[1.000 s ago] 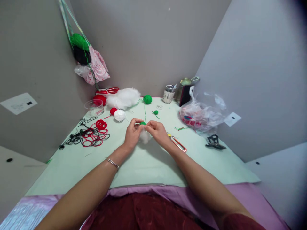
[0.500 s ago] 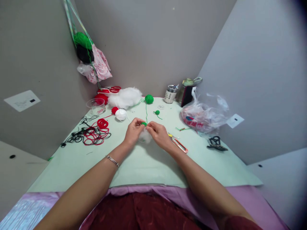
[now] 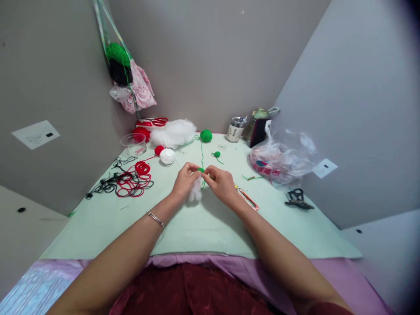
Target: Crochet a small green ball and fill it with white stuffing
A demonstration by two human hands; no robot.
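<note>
Between my two hands is a small green yarn piece [image 3: 201, 170], pinched from both sides above the table. My left hand [image 3: 185, 180] is closed on its left edge, thumb and forefinger together. On the other side my right hand [image 3: 219, 181] pinches it; whether a hook or needle is in these fingers I cannot make out. A tuft of white stuffing [image 3: 194, 192] hangs below my left fingers. From the green piece a strand runs back to a green yarn ball [image 3: 206, 136]. A smaller green ball [image 3: 216, 154] lies nearby.
Left are tangled black and red cords [image 3: 120, 183], a clear cup [image 3: 134, 145] and a white yarn ball [image 3: 167, 156], with fluffy stuffing [image 3: 173, 133] behind. Right are orange snips [image 3: 248, 200], a plastic bag [image 3: 278, 155], a black claw clip [image 3: 298, 199] and a pen can [image 3: 235, 130].
The white tuft now hangs lower and longer under my left fingers, and a green strand shows below my right fingers. The whole view has shifted slightly.
</note>
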